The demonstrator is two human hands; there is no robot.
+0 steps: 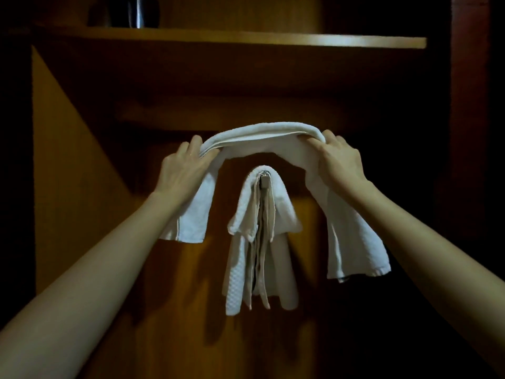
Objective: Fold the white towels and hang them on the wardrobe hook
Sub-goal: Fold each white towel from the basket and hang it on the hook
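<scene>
Mid-hang — holding folded towel (262, 134) above hook (264, 178) w/ curled grip of L hand (185, 166) & R hand (341, 160) — next: centre, lower.

The folded towel (262, 134), at twelve o'clock from the hook (264, 177), is seen to be of white cloth, matt and soft, with a waffle weave shown on its end at four o'clock. The hung towels (237, 269) are of the same matt white cloth, coarsely waffled at seven o'clock and edged with smoother hems. The hook is made of shiny metal. The wardrobe panel (82, 187) and the shelf (273, 41) are finished in smooth brown wood with a dull sheen. A dark glossy object (136, 10) is set at eleven o'clock.
</scene>
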